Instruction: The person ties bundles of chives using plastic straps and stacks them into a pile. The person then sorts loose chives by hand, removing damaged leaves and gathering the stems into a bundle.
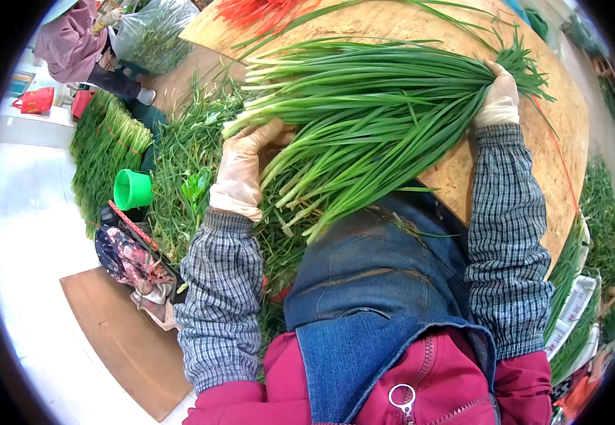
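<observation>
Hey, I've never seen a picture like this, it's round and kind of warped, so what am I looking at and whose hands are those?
There is no machine, just a person at work. The one picture comes from a camera worn on that person's head, looking forward and down. The gloved right hand grips a bunch of green stalks near the leafy tips; the gloved left hand is at the pale ends, though whether it grips them is unclear. On the wooden board, red strips lie beyond the bunch.
</observation>
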Demonstrator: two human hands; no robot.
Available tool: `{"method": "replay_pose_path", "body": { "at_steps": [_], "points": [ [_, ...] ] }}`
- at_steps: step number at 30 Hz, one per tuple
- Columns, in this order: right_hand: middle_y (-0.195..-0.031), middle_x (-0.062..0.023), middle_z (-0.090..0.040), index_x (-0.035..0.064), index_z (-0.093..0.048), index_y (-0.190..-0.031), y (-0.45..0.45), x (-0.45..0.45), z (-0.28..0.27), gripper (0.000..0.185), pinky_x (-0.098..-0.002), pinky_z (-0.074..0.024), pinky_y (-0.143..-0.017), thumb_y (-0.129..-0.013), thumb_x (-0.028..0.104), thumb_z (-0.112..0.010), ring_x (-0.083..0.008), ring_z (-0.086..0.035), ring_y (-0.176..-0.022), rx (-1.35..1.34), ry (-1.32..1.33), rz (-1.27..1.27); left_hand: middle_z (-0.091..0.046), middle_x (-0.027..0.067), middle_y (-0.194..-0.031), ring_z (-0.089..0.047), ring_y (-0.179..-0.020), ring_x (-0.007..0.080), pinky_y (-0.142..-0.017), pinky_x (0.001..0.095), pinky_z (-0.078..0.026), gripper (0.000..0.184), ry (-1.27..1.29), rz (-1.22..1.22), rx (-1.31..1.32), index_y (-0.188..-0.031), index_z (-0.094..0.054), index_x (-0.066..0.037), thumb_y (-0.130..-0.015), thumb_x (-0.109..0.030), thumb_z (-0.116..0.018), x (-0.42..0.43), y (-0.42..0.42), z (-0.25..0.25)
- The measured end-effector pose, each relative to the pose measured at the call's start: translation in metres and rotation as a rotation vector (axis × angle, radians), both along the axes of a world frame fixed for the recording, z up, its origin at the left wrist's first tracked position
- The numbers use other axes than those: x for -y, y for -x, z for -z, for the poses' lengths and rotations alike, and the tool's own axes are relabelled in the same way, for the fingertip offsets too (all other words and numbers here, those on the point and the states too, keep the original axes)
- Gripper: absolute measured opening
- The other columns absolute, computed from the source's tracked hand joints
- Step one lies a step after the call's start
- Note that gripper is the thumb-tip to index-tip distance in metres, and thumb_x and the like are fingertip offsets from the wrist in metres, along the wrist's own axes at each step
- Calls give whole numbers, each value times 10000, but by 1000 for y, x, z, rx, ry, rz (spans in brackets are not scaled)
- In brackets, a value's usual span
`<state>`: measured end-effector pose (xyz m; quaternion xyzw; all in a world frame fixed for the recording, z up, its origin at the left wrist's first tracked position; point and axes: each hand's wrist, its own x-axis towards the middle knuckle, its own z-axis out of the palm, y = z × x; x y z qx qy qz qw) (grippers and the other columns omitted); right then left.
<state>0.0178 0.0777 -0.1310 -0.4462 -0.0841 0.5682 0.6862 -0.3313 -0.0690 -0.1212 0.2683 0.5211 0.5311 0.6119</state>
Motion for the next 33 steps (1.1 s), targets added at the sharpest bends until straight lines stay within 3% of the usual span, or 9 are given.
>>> {"method": "replay_pose_path", "body": {
  "at_steps": [6, 8, 14, 16, 19, 22, 25, 28, 33],
  "points": [
    [-828, -125, -623, -31, -536, -901, -7, -7, 5, 149, -385, -536, -601, -784, 55, -569, -276, -616, -641, -29, -6, -11, -648, 79, -936, -600, -772, 129, -696, 248, -488, 281, -41, 101, -298, -1046, -608, 25, -838, -164, -613, 14, -5, -14],
    [-830, -126, -623, -30, -540, -903, -3, -5, 0, 148, -383, -535, -613, -793, 67, -555, -280, -615, -649, -19, 24, 12, -608, 90, -1079, -551, -966, 108, -797, 245, -452, 403, 77, 345, -494, -1152, -553, 45, -820, -170, -631, 21, -8, -28],
    [-867, -161, -644, -24, -593, -909, 9, -6, -18, 251, -392, -515, -740, -852, 178, -457, -295, -618, -754, 135, 43, 20, -608, 14, -667, -510, -565, 55, -531, 194, -393, 176, -25, 182, -566, -894, -661, 3, -791, -138, -645, 14, -5, -25],
    [-919, -165, -642, -27, -590, -940, 11, -5, -40, 281, -394, -502, -786, -889, 181, -409, -291, -617, -805, 189, -68, -84, -572, -6, -591, -463, -516, 49, -478, 218, -354, 223, -119, 98, -906, -734, -657, -37, -795, -250, -677, 1, 2, -31],
    [-1038, -105, -653, 105, -585, -1160, -98, -128, 46, 351, -293, -468, -840, -809, 90, -580, -192, -624, -925, 1584, -283, -111, -566, 1, -585, -464, -511, 75, -479, 243, -358, 261, -274, -162, -1218, -706, -640, -2, -801, -244, -666, -5, 29, -25],
    [-1023, -71, -661, 187, -597, -1161, -85, -116, 22, 398, -290, -468, -832, -777, 81, -616, -197, -625, -947, 1747, -5, -82, -634, 85, -677, -537, -554, 134, -533, 273, -435, 149, -106, -408, -1231, -811, -650, -17, -837, -158, -607, 23, 52, -22],
    [-1034, -65, -659, 196, -599, -1160, -32, -62, -16, 400, -292, -462, -842, -780, 71, -610, -193, -620, -955, 2015, 232, -186, -648, 102, -881, -615, -766, 203, -683, 289, -497, 167, -692, -104, -1126, -926, -648, -48, -762, -43, -681, 54, 6, -13],
    [-1060, -77, -642, 158, -606, -1126, -23, -56, -8, 355, -293, -468, -837, -771, 139, -629, -189, -604, -989, 2162, 340, -236, -608, 149, -997, -615, -858, 291, -741, 330, -502, 421, -627, 109, -1280, -1038, -611, -40, -679, -207, -752, 63, -38, -17],
    [-1184, -81, -573, 106, -609, -1101, -15, -44, -17, 363, -312, -475, -849, -762, 228, -655, -176, -556, -1080, 2191, 524, -417, -558, 133, -942, -524, -824, 285, -730, 393, -423, 515, -805, -64, -1712, -1029, -555, 16, -692, -329, -737, 61, -45, -2]
  ]
}}
